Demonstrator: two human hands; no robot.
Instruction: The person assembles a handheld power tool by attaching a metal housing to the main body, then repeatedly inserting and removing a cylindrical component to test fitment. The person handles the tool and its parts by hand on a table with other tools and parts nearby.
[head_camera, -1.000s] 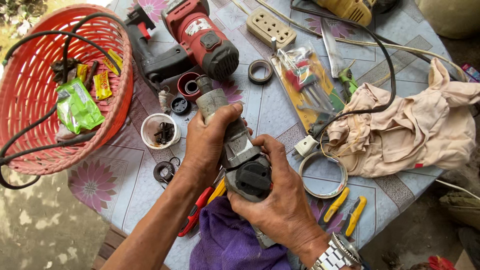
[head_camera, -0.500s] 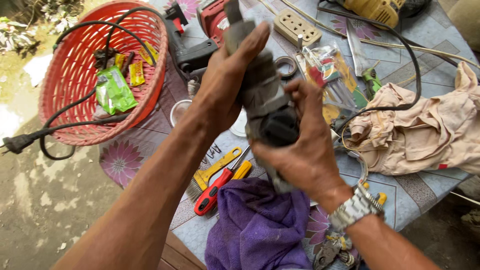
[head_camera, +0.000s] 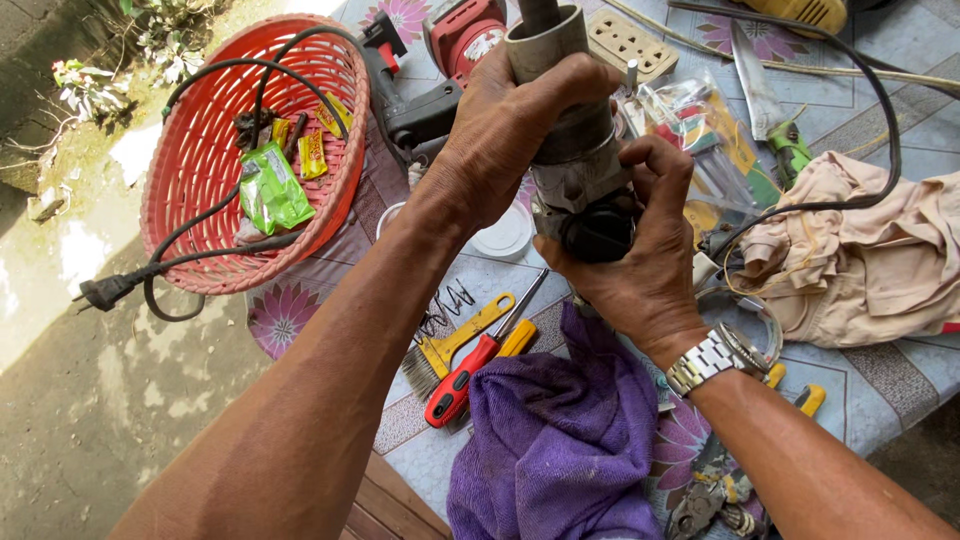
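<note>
A purple cloth (head_camera: 560, 450) lies at the near edge of the flower-patterned counter (head_camera: 880, 385), which stands outdoors over damp concrete ground, with a red-handled screwdriver (head_camera: 462, 378) and a yellow-handled brush (head_camera: 450, 345) beside it. Above them both hands grip a grey power tool body (head_camera: 575, 150) held upright off the counter: the left hand (head_camera: 500, 135) wrapped around its upper barrel, the right hand (head_camera: 640, 265) closed around its dark lower end. Farther left, a red plastic basket (head_camera: 200, 150) holds a green packet (head_camera: 270, 190), small yellow sachets (head_camera: 312, 152) and a looped black cord (head_camera: 210, 90).
</note>
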